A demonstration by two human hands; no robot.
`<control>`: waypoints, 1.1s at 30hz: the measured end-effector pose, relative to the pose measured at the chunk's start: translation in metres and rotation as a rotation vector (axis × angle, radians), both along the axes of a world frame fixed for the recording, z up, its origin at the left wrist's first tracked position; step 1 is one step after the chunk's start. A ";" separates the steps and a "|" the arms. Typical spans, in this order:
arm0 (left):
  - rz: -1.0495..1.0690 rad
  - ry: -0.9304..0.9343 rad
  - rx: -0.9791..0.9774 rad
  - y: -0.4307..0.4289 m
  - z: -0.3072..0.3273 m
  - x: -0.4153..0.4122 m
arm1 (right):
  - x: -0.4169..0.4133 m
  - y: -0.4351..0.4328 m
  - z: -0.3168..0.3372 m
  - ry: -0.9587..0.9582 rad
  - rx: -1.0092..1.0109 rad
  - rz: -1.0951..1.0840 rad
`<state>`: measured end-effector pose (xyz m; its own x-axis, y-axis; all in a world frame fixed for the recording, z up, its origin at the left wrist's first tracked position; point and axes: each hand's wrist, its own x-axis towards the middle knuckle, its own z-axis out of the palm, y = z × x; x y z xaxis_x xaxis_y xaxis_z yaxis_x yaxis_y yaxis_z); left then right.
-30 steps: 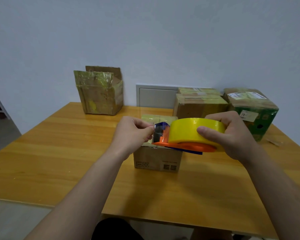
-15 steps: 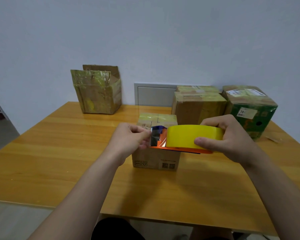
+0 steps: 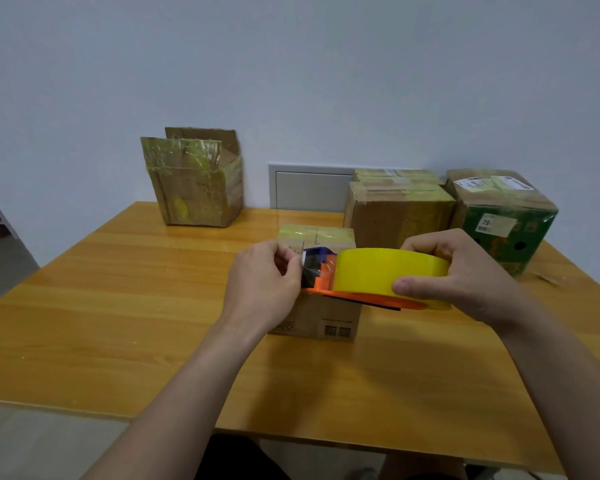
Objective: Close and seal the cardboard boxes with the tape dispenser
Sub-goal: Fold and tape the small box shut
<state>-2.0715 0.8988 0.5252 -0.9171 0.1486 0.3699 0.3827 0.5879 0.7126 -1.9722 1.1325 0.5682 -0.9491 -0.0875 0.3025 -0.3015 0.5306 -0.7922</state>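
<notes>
My right hand curls round the yellow roll of the tape dispenser, thumb on its near side, holding it just above the small cardboard box at mid-table. My left hand, at nine o'clock of the dispenser, pinches its cutter end between thumb and fingertips. An open box stands at eleven o'clock and the taped boxes at one o'clock.

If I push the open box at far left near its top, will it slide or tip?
The raised flaps of the open box look creased and worn, so they would probably bend first. Pushed lower, it may slide, since the table looks glossy and smooth.
</notes>
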 end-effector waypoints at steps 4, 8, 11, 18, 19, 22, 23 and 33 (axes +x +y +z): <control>-0.048 -0.037 0.087 -0.004 0.002 -0.003 | 0.000 0.002 -0.002 -0.006 -0.008 -0.007; -0.103 -0.224 0.125 -0.009 0.001 -0.005 | 0.000 0.001 -0.004 0.002 -0.029 0.000; -0.127 -0.293 0.189 -0.012 0.000 -0.005 | 0.000 0.000 -0.005 0.009 -0.033 0.000; -0.080 -0.237 0.167 -0.010 0.000 -0.006 | 0.001 0.001 -0.007 0.030 -0.009 -0.020; -0.065 -0.206 0.145 -0.010 -0.001 -0.006 | 0.001 0.001 -0.007 0.033 -0.006 -0.023; -0.022 -0.096 0.063 -0.008 -0.001 -0.005 | 0.000 -0.001 -0.007 0.046 0.008 -0.029; -0.020 -0.081 0.053 -0.007 -0.001 -0.005 | 0.000 -0.002 -0.007 0.049 0.012 -0.030; -0.170 -0.413 0.320 -0.011 0.002 -0.007 | 0.000 -0.002 -0.007 0.059 0.030 -0.036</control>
